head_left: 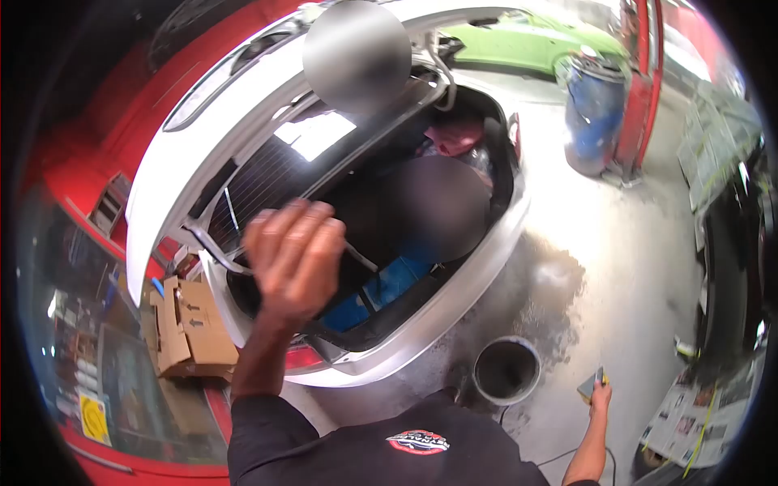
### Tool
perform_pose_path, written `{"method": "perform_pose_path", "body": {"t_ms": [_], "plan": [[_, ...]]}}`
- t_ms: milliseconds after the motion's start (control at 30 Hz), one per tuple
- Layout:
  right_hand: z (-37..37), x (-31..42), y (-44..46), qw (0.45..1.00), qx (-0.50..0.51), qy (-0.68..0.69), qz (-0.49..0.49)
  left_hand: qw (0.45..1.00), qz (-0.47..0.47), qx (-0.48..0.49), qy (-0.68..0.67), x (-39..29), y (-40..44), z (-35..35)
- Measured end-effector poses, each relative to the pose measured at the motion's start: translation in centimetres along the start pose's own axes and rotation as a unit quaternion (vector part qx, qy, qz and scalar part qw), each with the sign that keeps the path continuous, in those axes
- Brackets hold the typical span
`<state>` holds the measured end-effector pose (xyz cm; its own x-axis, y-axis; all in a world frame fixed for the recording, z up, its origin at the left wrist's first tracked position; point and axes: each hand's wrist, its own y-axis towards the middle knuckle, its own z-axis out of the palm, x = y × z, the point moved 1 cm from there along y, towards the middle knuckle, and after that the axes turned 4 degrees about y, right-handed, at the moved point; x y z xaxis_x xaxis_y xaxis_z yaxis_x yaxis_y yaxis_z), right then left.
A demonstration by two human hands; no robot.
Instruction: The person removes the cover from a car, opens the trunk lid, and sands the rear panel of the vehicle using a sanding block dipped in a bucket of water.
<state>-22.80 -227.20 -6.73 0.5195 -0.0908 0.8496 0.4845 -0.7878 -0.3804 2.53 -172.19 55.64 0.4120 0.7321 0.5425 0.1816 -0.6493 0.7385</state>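
Observation:
My left hand (296, 255) is raised in front of the open rear of a white car (454, 324), its fingers bent over and pressed together; whatever they hold, if anything, is hidden. Low on the right, my right hand (600, 394) is closed around a small flat tool (592, 385) with grey and yellow parts, held above the floor. Inside the car's trunk lie a blue item (381, 293) and a pink item (455, 136).
A round bucket (506, 371) stands on wet floor behind the car. Cardboard boxes (198, 328) are at the left. A blue drum (596, 117) stands beside a red post (644, 105); a green car (519, 42) is beyond. Paper-covered panels (689, 417) lie at the right.

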Motion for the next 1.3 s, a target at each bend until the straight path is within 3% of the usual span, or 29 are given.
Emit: {"method": "perform_pose_path", "body": {"t_ms": [167,367,467,733,867,967,1067,1167,1267,1300], "plan": [[0.2,3.0,2.5,0.997,0.004,0.048,0.056,0.994,-0.025,0.046,-0.093,-2.6,-3.0,3.6],[2.3,7.7,3.8,0.997,0.037,0.062,0.009,0.994,-0.041,0.036,-0.093,-2.9,-4.2,3.4],[3.5,8.9,3.3,0.998,0.051,-0.032,0.000,0.995,-0.052,0.037,-0.080,-2.4,-4.6,2.5],[5.4,6.4,5.5,0.991,0.122,-0.006,-0.057,0.986,-0.084,0.095,-0.103,-2.0,-7.7,1.5],[7.1,-0.6,12.1,0.971,0.151,-0.097,-0.160,0.975,-0.061,0.154,-0.151,-4.3,-10.5,4.4],[7.9,0.9,9.4,0.964,0.143,-0.157,-0.162,0.957,-0.069,0.161,-0.233,-7.0,-12.5,8.3],[8.7,1.7,7.7,0.955,0.167,-0.224,-0.102,0.928,-0.069,0.224,-0.291,-10.3,-14.6,12.9],[8.9,1.3,5.7,0.966,0.162,-0.150,-0.135,0.906,-0.045,0.261,-0.329,-13.5,-16.2,16.6],[9.1,-0.4,4.7,0.936,0.107,-0.178,-0.283,0.888,-0.037,0.271,-0.370,-15.6,-17.0,19.0],[8.9,0.2,3.8,0.951,0.104,-0.175,-0.231,0.883,-0.036,0.276,-0.378,-16.0,-17.1,19.6]]}}
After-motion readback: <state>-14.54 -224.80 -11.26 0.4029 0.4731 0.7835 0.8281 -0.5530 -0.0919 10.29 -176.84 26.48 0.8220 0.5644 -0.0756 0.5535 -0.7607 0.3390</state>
